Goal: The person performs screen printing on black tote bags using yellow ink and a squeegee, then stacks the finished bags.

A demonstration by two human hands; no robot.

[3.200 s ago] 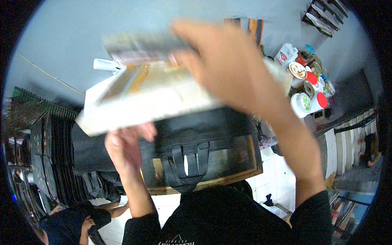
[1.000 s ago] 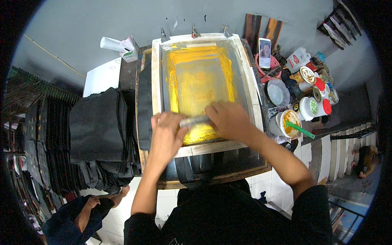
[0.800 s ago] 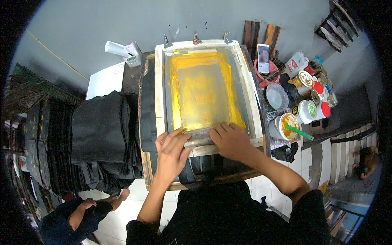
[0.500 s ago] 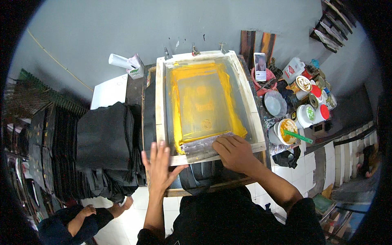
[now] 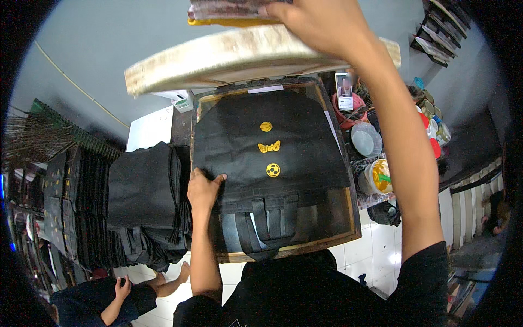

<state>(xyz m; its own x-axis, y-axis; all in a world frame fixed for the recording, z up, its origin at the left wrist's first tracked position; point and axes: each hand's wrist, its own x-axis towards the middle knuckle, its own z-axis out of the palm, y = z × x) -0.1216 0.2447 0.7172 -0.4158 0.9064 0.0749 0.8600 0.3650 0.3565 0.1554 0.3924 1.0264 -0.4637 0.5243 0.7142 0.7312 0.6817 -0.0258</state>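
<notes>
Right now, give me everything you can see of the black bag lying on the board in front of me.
The black bag looks like thin, matte fabric. It lies flat, slightly wrinkled, on a dark, wood-edged board, its handles toward you and trailing over the board's near part. Down its middle run three yellow prints, all uncovered: a basketball, a game controller and a soccer ball. Your left hand is at its left edge, thumb over the fabric.

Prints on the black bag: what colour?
Yellow: a basketball, a game controller and a soccer ball. Best seen in the head view.
</notes>
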